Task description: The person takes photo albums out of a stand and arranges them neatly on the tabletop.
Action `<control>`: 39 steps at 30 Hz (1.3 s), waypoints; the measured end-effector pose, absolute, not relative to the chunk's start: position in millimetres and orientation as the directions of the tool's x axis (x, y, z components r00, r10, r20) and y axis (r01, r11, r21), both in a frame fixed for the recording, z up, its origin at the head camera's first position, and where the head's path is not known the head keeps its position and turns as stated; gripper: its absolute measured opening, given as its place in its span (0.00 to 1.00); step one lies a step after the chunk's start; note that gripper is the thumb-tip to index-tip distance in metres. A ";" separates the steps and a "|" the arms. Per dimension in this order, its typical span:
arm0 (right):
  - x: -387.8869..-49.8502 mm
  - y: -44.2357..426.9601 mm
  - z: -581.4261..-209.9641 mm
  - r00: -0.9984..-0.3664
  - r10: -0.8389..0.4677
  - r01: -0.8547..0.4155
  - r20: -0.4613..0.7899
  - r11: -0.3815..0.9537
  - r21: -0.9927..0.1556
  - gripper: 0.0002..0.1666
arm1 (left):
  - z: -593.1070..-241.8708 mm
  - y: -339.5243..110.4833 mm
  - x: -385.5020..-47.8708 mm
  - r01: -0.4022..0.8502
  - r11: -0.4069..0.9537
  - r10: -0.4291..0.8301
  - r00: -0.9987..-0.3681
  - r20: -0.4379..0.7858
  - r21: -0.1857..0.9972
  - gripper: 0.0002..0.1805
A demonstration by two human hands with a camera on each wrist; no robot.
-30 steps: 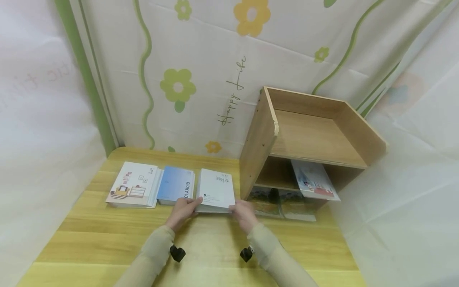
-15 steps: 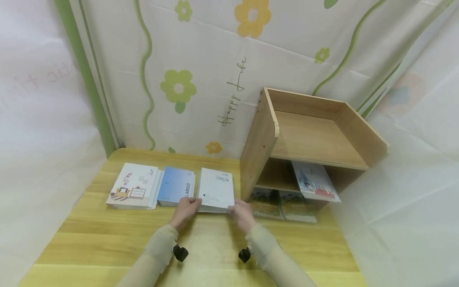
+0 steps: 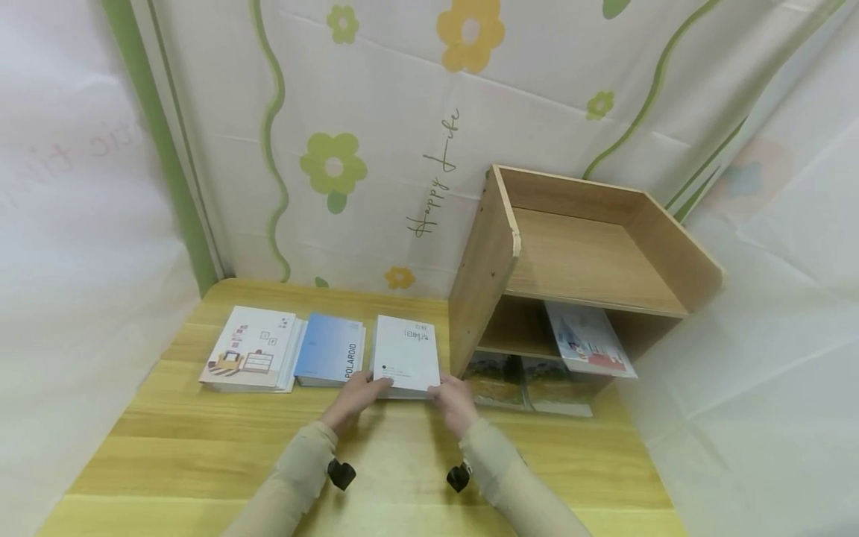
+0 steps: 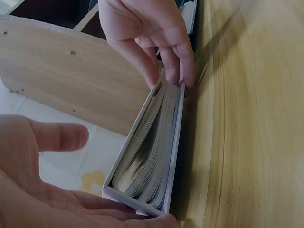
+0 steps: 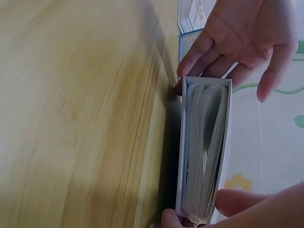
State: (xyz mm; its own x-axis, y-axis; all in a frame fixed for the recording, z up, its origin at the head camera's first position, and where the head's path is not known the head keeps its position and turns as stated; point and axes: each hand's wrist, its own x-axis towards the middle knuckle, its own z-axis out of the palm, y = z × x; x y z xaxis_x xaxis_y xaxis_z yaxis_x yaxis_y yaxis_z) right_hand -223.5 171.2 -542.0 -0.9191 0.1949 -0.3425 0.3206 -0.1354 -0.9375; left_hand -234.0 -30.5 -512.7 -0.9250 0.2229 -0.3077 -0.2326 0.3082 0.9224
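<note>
A white photo album point(image 3: 406, 350) lies cover up on the table, its page edges facing the person. My right hand point(image 3: 456, 403) pinches its right front corner; the right wrist view shows the thumb point(image 5: 232, 202) on the cover and a finger under the other cover. At the left side, my left hand point(image 3: 356, 399) has its fairly straight fingers against the spine, while its thumb point(image 4: 71, 137) stands off the cover in the left wrist view. Immediately left lies a blue album point(image 3: 329, 347) marked POLAROID. Further left are white albums, the top one point(image 3: 248, 347) printed with a toy-like vehicle.
A wooden shelf unit point(image 3: 479, 276) stands right of the white album, close to my right hand. On its middle level a picture-covered book point(image 3: 587, 339) sticks out, and landscape-covered books point(image 3: 557, 380) fill the bottom level. A flower-print curtain point(image 3: 376, 216) hangs behind the table point(image 3: 168, 447).
My left hand has shifted slightly right, and its thumb now stands out over the album's corner rather than holding its edge. The right hand keeps its hold; the album barely moves.
</note>
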 end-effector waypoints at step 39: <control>-183.4 200.4 -519.2 -0.913 -0.094 0.407 -0.398 -0.124 -0.905 0.20 | -506.9 -32.8 -216.7 -0.152 0.199 0.132 -0.975 -0.180 0.968 0.37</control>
